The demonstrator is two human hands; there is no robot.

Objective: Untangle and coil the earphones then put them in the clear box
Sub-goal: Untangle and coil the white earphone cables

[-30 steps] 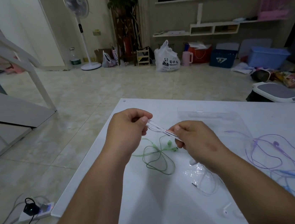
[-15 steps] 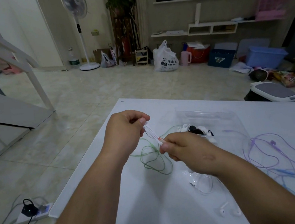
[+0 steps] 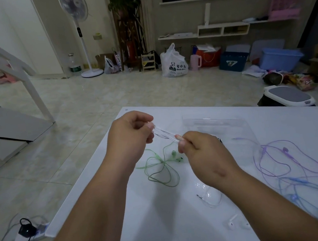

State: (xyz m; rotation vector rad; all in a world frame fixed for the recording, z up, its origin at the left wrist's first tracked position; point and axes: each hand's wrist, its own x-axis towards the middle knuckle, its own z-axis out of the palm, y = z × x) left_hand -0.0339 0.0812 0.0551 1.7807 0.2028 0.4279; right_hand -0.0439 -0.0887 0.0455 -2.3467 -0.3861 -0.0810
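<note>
A bundle of white earphone cord (image 3: 165, 134) is stretched in a short, taut run between the two hands, held in the air above the counter (image 3: 163, 230). Its long axis slopes from upper left, at the left hand (image 3: 130, 132), down to lower right, at the right hand (image 3: 197, 148). Both hands are closed on it: the left pinches one end between thumb and fingers, the right grips the other end in a loose fist. The strands blur together, so I cannot tell how many turns are in the bundle.

The white earbuds (image 3: 231, 222) and the plug (image 3: 199, 196) lie on the counter near its front edge, below the right forearm, so much of this cord probably remains to be gathered.

The clear box (image 3: 224, 124) sits just beyond the right hand, away from the person, and the right hand is plainly the nearer one to it. The coming drop, as I judge it, turns on carrying the coil forward and slightly right.

A green earphone set (image 3: 160, 170) lies loosely looped on the counter below the hands. Purple earphones (image 3: 279, 157) and blue earphones (image 3: 303, 192) lie tangled together well off to the right.

On the floor beyond, a white plastic bag (image 3: 174, 64) carries a panda picture and some print too small to read. A paper bag (image 3: 119, 62) by the fan stand shows letters beginning "Cott".
</note>
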